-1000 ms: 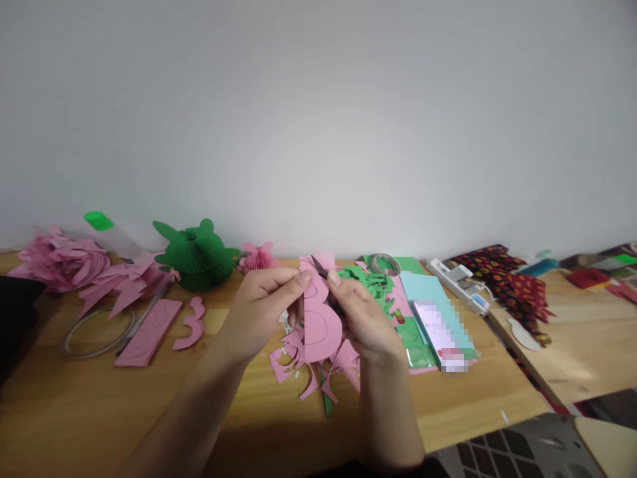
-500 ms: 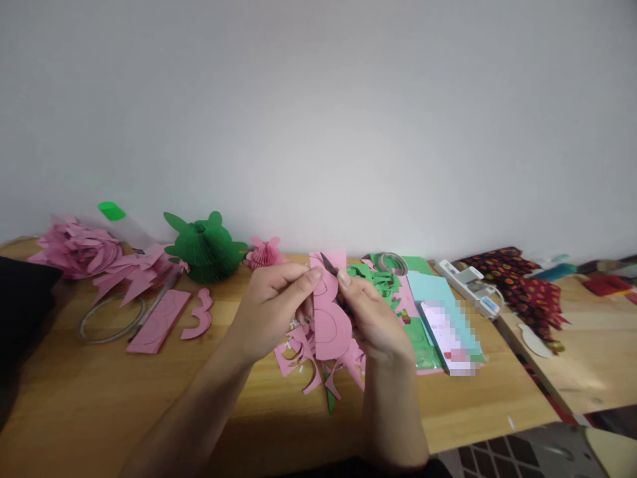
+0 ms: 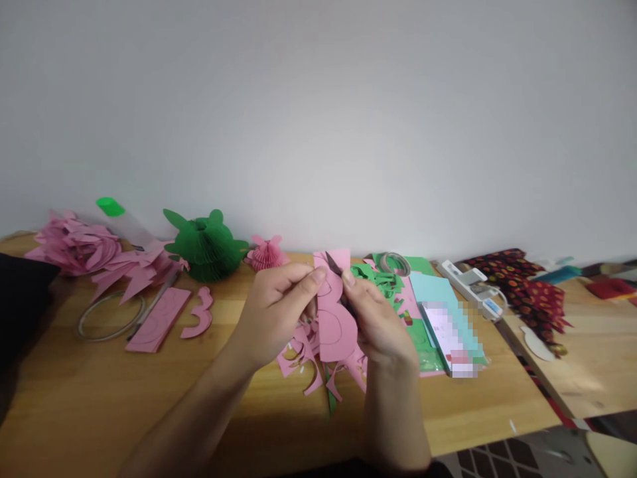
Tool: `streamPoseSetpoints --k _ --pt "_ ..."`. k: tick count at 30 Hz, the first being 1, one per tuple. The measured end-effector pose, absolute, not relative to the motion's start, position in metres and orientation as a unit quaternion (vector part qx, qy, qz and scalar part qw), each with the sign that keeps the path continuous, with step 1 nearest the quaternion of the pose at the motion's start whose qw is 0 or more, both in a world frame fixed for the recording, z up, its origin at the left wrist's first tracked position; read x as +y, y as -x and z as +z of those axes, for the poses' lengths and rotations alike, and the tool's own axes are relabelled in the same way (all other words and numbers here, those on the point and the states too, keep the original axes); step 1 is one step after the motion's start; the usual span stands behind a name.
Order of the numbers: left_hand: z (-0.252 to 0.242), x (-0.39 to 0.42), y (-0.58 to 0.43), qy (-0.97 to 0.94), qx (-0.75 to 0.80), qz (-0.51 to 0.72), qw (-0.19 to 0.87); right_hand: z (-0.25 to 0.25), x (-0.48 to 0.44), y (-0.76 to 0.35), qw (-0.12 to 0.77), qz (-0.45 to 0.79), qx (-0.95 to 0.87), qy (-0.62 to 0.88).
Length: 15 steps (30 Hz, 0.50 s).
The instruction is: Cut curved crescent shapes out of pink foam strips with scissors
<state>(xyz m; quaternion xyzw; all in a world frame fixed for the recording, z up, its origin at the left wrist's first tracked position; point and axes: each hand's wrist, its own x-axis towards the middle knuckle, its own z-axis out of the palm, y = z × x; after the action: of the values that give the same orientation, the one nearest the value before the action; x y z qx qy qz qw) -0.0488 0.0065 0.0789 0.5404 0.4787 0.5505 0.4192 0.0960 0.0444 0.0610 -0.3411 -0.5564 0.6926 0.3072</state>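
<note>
Between my hands is a folded strip of pink paper (image 3: 336, 332) with curved pencil lines and a scalloped right edge. My left hand (image 3: 279, 309) pinches its left edge near the top between thumb and fingers. My right hand (image 3: 375, 312) is closed round a pair of scissors (image 3: 333, 263); the dark blades lie across the upper part of the paper, and the handles are hidden in the hand. Below, pink paper scraps (image 3: 306, 365) are heaped on the wooden table (image 3: 164, 405).
To the left stand a green honeycomb paper figure (image 3: 206, 249) and a smaller pink one (image 3: 267, 253). A marked pink strip (image 3: 158, 320) and cut pink piece (image 3: 200, 315) lie nearby. On the right are a tape roll (image 3: 395, 263), a phone (image 3: 448, 338) and a power strip (image 3: 470, 289).
The view has shifted slightly, and the paper and both hands appear a little farther right. My grip on the paper and scissors looks the same.
</note>
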Motion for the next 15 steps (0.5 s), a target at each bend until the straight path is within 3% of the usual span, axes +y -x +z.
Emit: streamPoseSetpoints --k 15 --pt "0.0786 0.0063 0.0498 -0.549 0.477 0.542 0.420 0.0633 0.0437 -0.0982 0.308 0.722 -0.531 0.319"
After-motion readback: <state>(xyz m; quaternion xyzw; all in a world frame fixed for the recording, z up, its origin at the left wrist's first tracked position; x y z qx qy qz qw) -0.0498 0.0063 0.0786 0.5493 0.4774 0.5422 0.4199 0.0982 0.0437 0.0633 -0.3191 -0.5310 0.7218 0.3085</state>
